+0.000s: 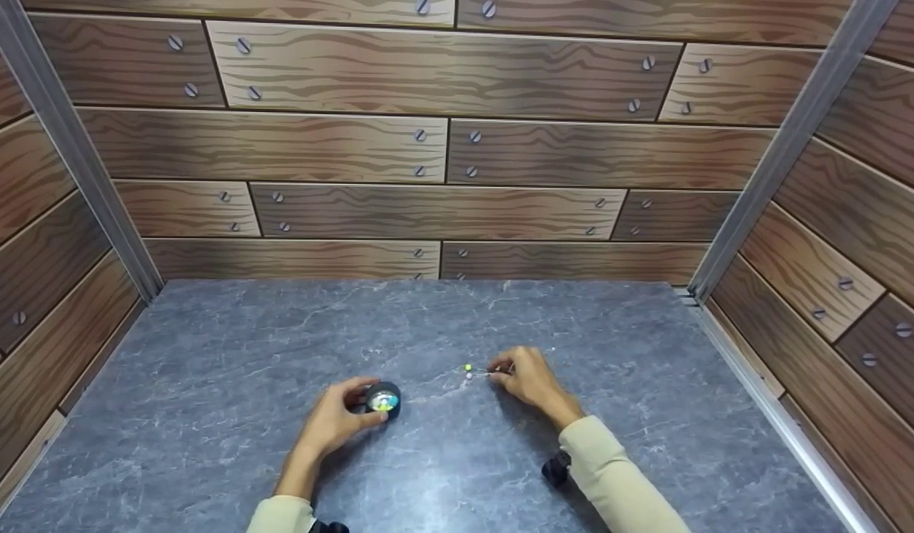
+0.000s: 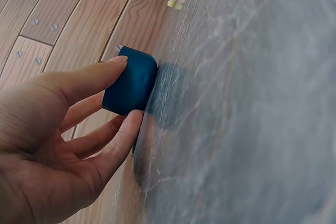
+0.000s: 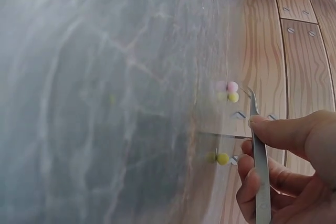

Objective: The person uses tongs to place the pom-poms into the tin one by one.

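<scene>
On the grey marble-patterned bench (image 1: 279,333), whose far edge meets a plank-patterned wall (image 1: 351,148), a pink bead (image 3: 232,86) and a yellow bead (image 3: 233,97) lie just beside the tips of the tweezers (image 3: 260,166), which the right hand (image 1: 529,376) pinches between thumb and bent fingers; whether the tips touch them, I cannot tell. Nearer to the left edge, the left hand (image 1: 335,414) holds a round dark container (image 2: 130,82) between curved thumb and fingers.
</scene>
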Demonstrator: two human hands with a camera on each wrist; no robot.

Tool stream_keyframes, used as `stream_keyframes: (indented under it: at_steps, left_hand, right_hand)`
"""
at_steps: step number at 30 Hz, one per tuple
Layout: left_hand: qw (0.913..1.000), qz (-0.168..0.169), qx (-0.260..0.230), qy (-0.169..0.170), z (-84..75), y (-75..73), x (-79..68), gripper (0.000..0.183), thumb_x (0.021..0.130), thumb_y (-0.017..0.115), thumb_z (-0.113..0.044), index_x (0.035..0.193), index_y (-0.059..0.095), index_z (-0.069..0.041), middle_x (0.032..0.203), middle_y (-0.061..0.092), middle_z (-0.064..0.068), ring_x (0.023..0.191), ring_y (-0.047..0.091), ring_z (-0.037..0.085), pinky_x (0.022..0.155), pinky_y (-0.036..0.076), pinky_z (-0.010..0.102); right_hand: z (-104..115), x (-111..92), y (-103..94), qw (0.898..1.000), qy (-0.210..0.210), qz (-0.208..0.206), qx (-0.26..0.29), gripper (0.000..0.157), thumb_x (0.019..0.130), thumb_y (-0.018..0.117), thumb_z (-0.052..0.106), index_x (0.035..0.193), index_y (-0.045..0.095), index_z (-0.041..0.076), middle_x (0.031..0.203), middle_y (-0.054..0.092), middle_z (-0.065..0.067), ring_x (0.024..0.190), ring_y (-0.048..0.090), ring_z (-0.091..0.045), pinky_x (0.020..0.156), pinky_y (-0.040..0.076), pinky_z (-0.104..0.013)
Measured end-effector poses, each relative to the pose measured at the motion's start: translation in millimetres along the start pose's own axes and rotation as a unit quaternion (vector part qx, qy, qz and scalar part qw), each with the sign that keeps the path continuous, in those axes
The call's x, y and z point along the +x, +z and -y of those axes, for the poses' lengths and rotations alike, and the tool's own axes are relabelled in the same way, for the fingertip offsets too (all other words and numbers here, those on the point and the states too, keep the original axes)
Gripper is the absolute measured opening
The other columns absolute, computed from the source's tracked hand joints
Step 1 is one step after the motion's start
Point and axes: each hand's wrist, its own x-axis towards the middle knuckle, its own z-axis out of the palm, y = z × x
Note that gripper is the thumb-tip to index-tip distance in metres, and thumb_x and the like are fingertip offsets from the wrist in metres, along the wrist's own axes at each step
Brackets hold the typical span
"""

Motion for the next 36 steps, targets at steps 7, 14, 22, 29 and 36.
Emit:
stream_keyframes:
  at_steps: [7,14,22,29,36]
  left_hand:
    - [1.0,-0.001,-0.004,0.0,-0.2,0.3,-1.6,0.055,0.079,0.089,-0.011,0.131,0.069,-0.005,0.129,0.07,0.023,0.115,0.068,0.036,0.1,0.054,0.053]
    - [0.9999,0.002,-0.012,-0.007,-0.2,1.5,-2.0,0.055,0.08,0.088,-0.009,0.131,0.068,-0.005,0.128,0.071,0.022,0.114,0.068,0.034,0.1,0.055,0.051]
    - [0.9999,0.004,-0.015,0.004,-1.2,0.7,-1.8,0.055,0.079,0.088,-0.007,0.131,0.068,-0.003,0.126,0.071,0.023,0.113,0.069,0.035,0.1,0.055,0.053]
    - [0.9998,0.004,-0.019,0.006,-0.9,1.6,-0.5,0.055,0.079,0.088,-0.007,0.13,0.068,-0.001,0.125,0.072,0.023,0.112,0.069,0.034,0.1,0.055,0.052]
    - [0.9997,0.005,-0.021,0.007,0.4,1.5,-0.8,0.055,0.079,0.087,-0.006,0.13,0.068,-0.001,0.125,0.072,0.023,0.111,0.069,0.034,0.1,0.055,0.052]
  right_hand:
    - [-0.8,1.0,3.9,1.0,0.002,-0.004,-0.008,0.008,0.082,0.081,0.002,0.09,0.082,0.003,0.078,0.077,-0.01,0.071,0.066,-0.018,0.065,0.053,-0.028]
    - [-0.9,-0.4,4.9,1.0,0.005,0.007,0.002,0.006,0.083,0.081,0.001,0.089,0.081,0.002,0.074,0.075,-0.009,0.066,0.061,-0.011,0.06,0.049,-0.025]
    - [-0.4,-0.4,5.1,1.0,-0.011,-0.01,-0.007,0.006,0.083,0.08,-0.001,0.088,0.082,0.002,0.08,0.078,-0.009,0.069,0.065,-0.015,0.061,0.051,-0.026]
    - [8.1,0.8,2.9,1.0,-0.001,-0.013,-0.005,0.008,0.084,0.081,0.002,0.091,0.083,0.004,0.087,0.08,-0.01,0.075,0.07,-0.019,0.067,0.056,-0.03]
    - [19.0,2.6,3.3,0.999,-0.027,-0.016,0.009,0.012,0.083,0.079,-0.002,0.093,0.083,0.003,0.084,0.079,-0.012,0.073,0.07,-0.02,0.064,0.055,-0.026]
